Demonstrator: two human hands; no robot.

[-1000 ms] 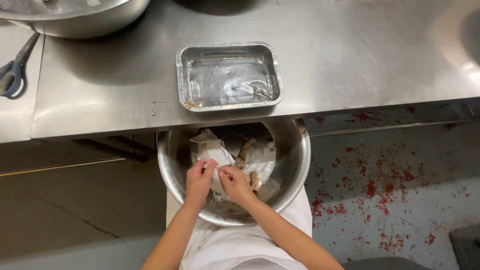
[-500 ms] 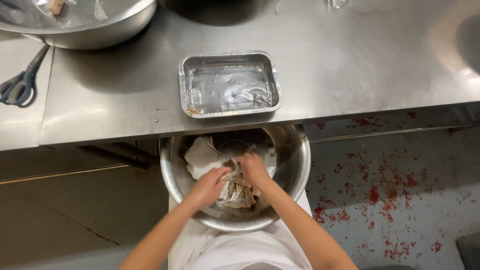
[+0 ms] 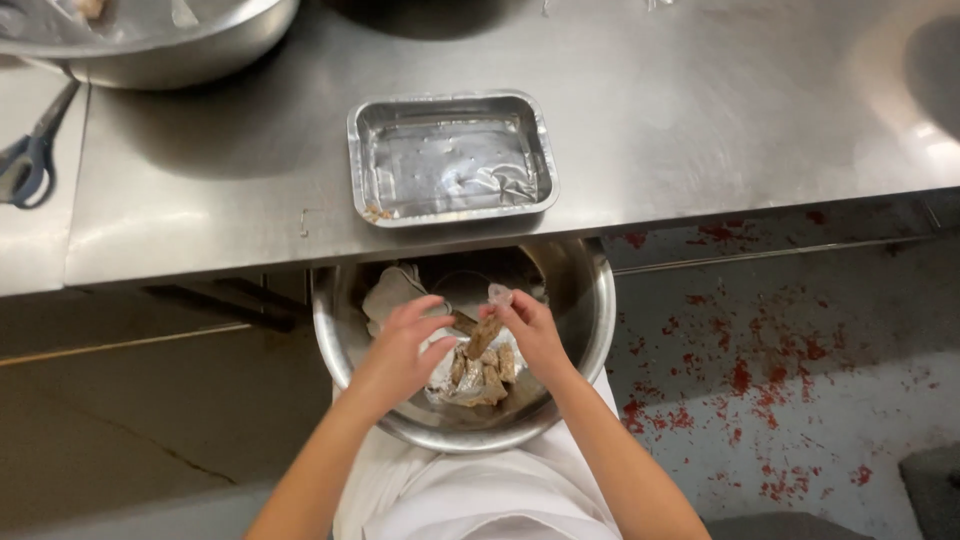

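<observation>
While we lean over the long steel surface [image 3: 700,120], with its empty foil tray [image 3: 452,155] in the middle and blue-handled scissors [image 3: 30,160] at the far left, we keep a round metal bowl [image 3: 590,330] on our lap below its edge. Our right hand [image 3: 535,330] pinches a brown strip [image 3: 483,335], long axis slanting up toward the tray, over the pile just beneath. Our left hand [image 3: 405,345] hovers half-curled beside it, its grip on nothing; no labels show.

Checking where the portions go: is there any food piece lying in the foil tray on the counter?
No: the foil tray holds no food piece, while the brown pieces sit in the steel bowl.
</observation>
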